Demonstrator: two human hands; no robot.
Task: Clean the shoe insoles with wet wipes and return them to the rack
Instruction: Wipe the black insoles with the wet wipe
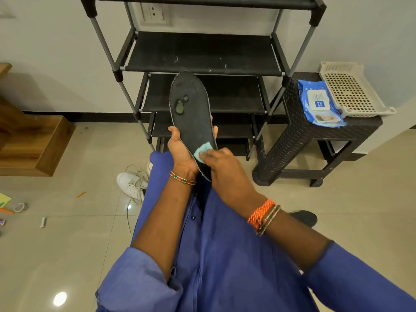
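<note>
A black insole (191, 113) with worn grey patches near its toe stands tilted upright in front of me. My left hand (180, 152) grips it from underneath around its middle and heel. My right hand (222, 167) pinches a light blue wet wipe (202, 152) and presses it on the heel end of the insole. Behind it stands the black shoe rack (202, 52), its fabric shelves bare. A blue pack of wet wipes (319, 104) lies on a dark wicker stool (299, 136) to the right.
A beige perforated plastic tray (351, 88) sits on the stool beside the wipes pack. A white sneaker (132, 183) with loose laces lies on the tiled floor at my left. Wooden steps (33, 143) stand far left. Small bits of clutter lie on the floor at the left edge.
</note>
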